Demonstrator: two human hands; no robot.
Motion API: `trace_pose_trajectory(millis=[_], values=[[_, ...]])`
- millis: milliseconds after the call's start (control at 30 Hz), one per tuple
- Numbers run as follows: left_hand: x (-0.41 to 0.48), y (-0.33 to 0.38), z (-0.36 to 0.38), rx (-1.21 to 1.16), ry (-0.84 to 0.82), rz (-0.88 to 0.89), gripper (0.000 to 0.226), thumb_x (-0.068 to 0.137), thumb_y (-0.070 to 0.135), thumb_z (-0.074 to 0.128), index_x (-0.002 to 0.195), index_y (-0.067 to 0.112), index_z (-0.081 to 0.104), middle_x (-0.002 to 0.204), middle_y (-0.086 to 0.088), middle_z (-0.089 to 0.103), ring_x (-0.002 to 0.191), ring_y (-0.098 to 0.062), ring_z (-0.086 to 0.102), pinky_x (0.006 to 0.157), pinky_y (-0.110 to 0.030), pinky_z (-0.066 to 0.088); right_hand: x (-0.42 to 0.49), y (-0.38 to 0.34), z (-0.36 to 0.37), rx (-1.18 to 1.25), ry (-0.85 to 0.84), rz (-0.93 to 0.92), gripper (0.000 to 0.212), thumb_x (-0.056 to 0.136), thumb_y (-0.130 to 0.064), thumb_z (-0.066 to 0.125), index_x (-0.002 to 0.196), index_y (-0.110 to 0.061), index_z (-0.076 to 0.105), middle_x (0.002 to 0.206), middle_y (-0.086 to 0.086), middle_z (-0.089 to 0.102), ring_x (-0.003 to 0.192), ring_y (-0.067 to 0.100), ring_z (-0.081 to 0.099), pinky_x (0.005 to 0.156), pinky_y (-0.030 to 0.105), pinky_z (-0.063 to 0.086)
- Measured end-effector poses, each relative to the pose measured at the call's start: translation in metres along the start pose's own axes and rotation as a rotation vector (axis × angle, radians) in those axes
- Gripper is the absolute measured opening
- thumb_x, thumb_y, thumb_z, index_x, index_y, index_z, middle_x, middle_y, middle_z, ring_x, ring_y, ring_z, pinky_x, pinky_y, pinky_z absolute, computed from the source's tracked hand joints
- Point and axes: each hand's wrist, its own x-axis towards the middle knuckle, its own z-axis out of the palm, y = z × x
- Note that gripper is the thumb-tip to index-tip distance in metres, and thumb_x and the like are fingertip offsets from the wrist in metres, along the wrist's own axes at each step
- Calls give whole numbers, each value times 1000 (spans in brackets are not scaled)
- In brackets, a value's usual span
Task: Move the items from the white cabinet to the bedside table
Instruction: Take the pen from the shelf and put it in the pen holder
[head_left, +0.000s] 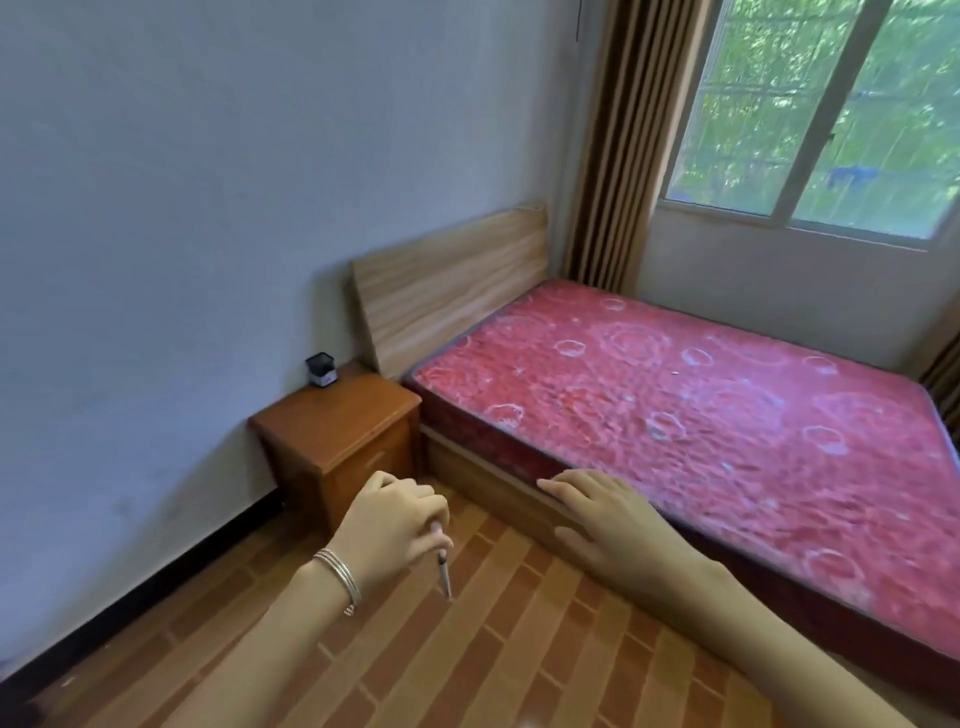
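Note:
My left hand (395, 525) is closed around a thin grey pen (443, 569) whose tip points down toward the floor. It hovers just in front of the brown wooden bedside table (337, 415), which stands against the wall left of the bed. A small black mesh pen holder (320, 369) sits at the table's back corner. My right hand (608, 512) is held flat with fingers apart, in front of the bed's near edge, and holds nothing. The white cabinet is out of view.
A bed with a red patterned mattress (675, 410) and a light wooden headboard (447, 286) fills the right side. Brown curtains (618, 145) and a window (831, 114) are behind it. The floor is brick-patterned (493, 649); a pale wall runs along the left.

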Motion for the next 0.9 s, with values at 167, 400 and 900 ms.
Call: trace_pose_trajectory(millis=[167, 400, 900], values=[[-33, -86, -7, 20, -1, -148, 18, 69, 51, 54, 65, 34, 58, 63, 19, 55, 61, -1, 51, 66, -26, 40, 86, -44, 42, 20, -26, -98, 52, 82, -30, 51, 133, -21, 44, 124, -3, 55, 121, 20, 47, 100, 40, 41], [-46, -159, 18, -3, -8, -305, 16, 67, 49, 60, 64, 34, 58, 62, 19, 55, 60, -2, 51, 67, -27, 41, 178, -61, 88, 45, -148, -243, 53, 88, -31, 47, 139, -23, 35, 135, -5, 45, 129, 16, 37, 106, 34, 30], [105, -330, 30, 27, 69, -512, 13, 77, 44, 67, 78, 31, 64, 75, 17, 61, 72, -3, 52, 78, -24, 35, 447, 26, 140, -55, -96, -450, 50, 84, -39, 57, 130, -22, 48, 130, 0, 53, 122, 22, 48, 103, 43, 38]])
